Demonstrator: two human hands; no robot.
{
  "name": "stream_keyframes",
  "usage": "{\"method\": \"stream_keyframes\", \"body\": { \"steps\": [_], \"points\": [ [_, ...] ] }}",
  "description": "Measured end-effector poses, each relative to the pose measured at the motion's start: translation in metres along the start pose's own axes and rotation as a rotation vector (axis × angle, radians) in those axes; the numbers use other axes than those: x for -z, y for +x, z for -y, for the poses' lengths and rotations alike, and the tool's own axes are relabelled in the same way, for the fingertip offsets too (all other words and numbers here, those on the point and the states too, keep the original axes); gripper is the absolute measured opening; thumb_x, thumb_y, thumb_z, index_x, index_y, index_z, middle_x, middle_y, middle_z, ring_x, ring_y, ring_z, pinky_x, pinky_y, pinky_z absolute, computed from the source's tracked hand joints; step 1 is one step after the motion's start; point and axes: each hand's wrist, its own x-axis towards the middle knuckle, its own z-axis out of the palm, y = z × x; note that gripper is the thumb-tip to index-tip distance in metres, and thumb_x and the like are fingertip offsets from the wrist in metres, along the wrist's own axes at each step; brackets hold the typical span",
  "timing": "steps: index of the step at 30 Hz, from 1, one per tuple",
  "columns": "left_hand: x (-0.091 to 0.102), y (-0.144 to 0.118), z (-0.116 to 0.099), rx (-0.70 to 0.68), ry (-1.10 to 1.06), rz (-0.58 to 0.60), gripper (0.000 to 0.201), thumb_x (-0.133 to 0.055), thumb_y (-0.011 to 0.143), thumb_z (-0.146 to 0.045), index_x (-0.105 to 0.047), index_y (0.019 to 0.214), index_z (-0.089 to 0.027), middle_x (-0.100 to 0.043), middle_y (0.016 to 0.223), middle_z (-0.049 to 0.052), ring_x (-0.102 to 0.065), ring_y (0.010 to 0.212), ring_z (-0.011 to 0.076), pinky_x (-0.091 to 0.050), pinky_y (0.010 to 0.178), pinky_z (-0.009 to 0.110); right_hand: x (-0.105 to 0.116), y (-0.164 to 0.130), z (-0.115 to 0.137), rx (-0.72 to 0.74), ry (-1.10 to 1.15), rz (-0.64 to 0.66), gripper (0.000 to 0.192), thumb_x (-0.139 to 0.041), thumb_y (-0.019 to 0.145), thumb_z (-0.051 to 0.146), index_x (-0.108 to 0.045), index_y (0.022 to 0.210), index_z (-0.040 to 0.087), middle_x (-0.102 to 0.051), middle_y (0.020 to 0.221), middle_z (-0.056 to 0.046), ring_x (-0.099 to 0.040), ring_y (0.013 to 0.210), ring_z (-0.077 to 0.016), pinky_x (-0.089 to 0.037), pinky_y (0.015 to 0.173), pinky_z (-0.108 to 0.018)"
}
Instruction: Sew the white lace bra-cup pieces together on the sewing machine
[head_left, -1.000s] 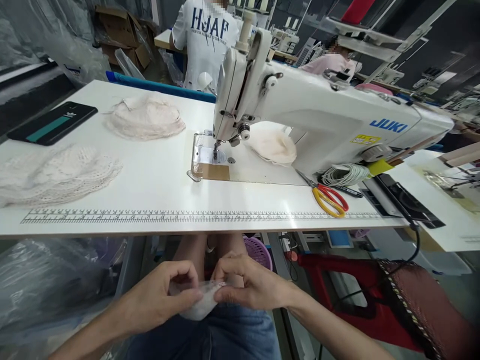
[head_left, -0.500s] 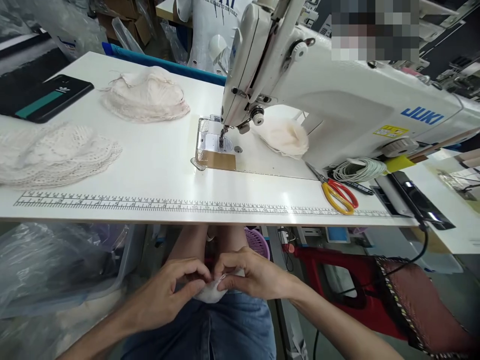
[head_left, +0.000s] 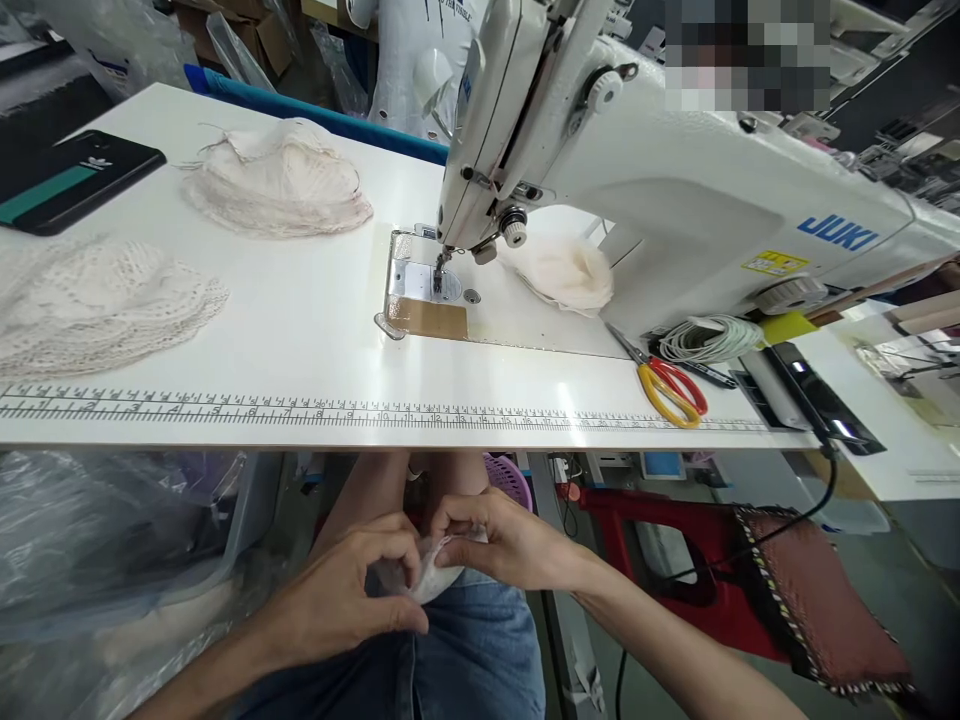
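Observation:
Over my lap, below the table edge, a small piece of thin white fabric [head_left: 435, 578] is bunched between my two hands. My right hand [head_left: 499, 540] pinches its upper edge between thumb and fingers. The fingers of my left hand [head_left: 367, 585] curl against the left side of the cloth, while the thumb stands apart in front. Part of the fabric is hidden behind the fingers. Above on the table, the sewing machine [head_left: 637, 170] has its presser foot [head_left: 439, 275] over the needle plate, with no cloth beneath it.
A pale fabric stack [head_left: 281, 185] and a lace stack [head_left: 97, 305] lie left, near a black phone [head_left: 75, 180]. A cream fabric piece [head_left: 566, 275] rests behind the needle. Scissors [head_left: 667, 390] and coiled cord [head_left: 709, 340] lie right. A printed ruler [head_left: 360, 412] runs along the edge.
My left thumb has moved away from the fingers and down, and the left fingers curl more against the cloth. My right hand keeps its pinch. The view has shifted slightly.

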Motion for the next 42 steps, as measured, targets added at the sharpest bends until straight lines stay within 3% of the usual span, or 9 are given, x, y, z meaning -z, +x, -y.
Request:
{"method": "stream_keyframes", "body": {
  "steps": [5, 9, 13, 21, 29, 32, 36, 42],
  "points": [
    [0.002, -0.008, 0.0, -0.015, 0.05, 0.001, 0.018, -0.058, 0.082, -0.032, -0.05, 0.072, -0.02, -0.053, 0.081, -0.003, -0.051, 0.079, 0.0145, -0.037, 0.073, 0.023, -0.001, -0.003, -0.004, -0.029, 0.013, -0.056, 0.004, -0.062, 0.081, 0.018, -0.06, 0.082, 0.016, -0.057, 0.068, 0.003, -0.052, 0.063, -0.009, -0.037, 0.056, -0.017],
    [-0.001, -0.008, -0.007, 0.037, 0.112, -0.014, 0.01, -0.06, 0.08, -0.029, -0.053, 0.082, -0.022, -0.056, 0.084, -0.003, -0.051, 0.083, 0.0161, -0.037, 0.076, 0.024, -0.003, -0.002, -0.004, -0.014, -0.011, -0.037, 0.003, -0.061, 0.082, 0.017, -0.06, 0.085, 0.018, -0.059, 0.069, 0.003, -0.054, 0.065, -0.0095, -0.038, 0.058, -0.018],
    [-0.005, -0.003, -0.005, 0.017, 0.05, -0.045, 0.009, -0.055, 0.082, -0.027, -0.053, 0.076, -0.021, -0.058, 0.08, -0.002, -0.053, 0.08, 0.0153, -0.039, 0.075, 0.023, -0.003, -0.004, -0.006, -0.032, -0.027, -0.06, 0.003, -0.06, 0.082, 0.019, -0.06, 0.085, 0.018, -0.061, 0.072, 0.002, -0.056, 0.068, -0.0116, -0.039, 0.059, -0.019],
    [-0.004, -0.012, 0.01, 0.123, 0.081, -0.102, 0.02, -0.055, 0.082, -0.035, -0.058, 0.07, -0.019, -0.063, 0.075, -0.001, -0.056, 0.077, 0.0168, -0.038, 0.072, 0.025, -0.002, -0.006, -0.014, -0.073, 0.179, -0.086, 0.007, -0.062, 0.081, 0.022, -0.058, 0.081, 0.016, -0.059, 0.069, 0.002, -0.052, 0.063, -0.0093, -0.038, 0.056, -0.019],
    [-0.001, -0.018, 0.001, 0.167, -0.029, -0.126, 0.02, -0.059, 0.079, -0.032, -0.054, 0.064, -0.019, -0.062, 0.069, -0.002, -0.058, 0.071, 0.016, -0.04, 0.066, 0.024, -0.002, -0.007, -0.012, -0.118, 0.37, -0.037, 0.009, -0.064, 0.077, 0.019, -0.057, 0.078, 0.014, -0.059, 0.067, 0.002, -0.051, 0.06, -0.0079, -0.038, 0.056, -0.019],
    [0.0, -0.019, -0.004, 0.175, -0.073, -0.144, 0.01, -0.061, 0.076, -0.028, -0.059, 0.083, -0.021, -0.064, 0.07, -0.003, -0.059, 0.072, 0.0161, -0.041, 0.07, 0.024, -0.004, -0.006, -0.012, -0.136, 0.463, -0.024, 0.013, -0.067, 0.075, 0.021, -0.056, 0.078, 0.014, -0.059, 0.066, 0.003, -0.05, 0.058, -0.0072, -0.038, 0.056, -0.019],
    [0.004, -0.017, -0.006, 0.209, -0.135, -0.118, 0.049, -0.061, 0.073, -0.023, -0.053, 0.121, -0.022, -0.069, 0.071, -0.004, -0.061, 0.074, 0.0163, -0.039, 0.083, 0.028, -0.006, -0.005, -0.01, -0.182, 0.547, -0.005, 0.019, -0.071, 0.072, 0.025, -0.057, 0.08, 0.014, -0.061, 0.067, 0.002, -0.052, 0.057, -0.0071, -0.039, 0.058, -0.02],
    [0.011, -0.019, -0.002, 0.326, -0.146, -0.064, 0.043, -0.059, 0.072, -0.023, -0.062, 0.115, -0.023, -0.074, 0.081, -0.001, -0.063, 0.083, 0.0199, -0.041, 0.083, 0.029, -0.008, -0.004, -0.009, -0.228, 0.538, -0.033, 0.024, -0.073, 0.07, 0.032, -0.061, 0.081, 0.015, -0.063, 0.07, 0.002, -0.055, 0.061, -0.0083, -0.042, 0.062, -0.022]
  ]
}}
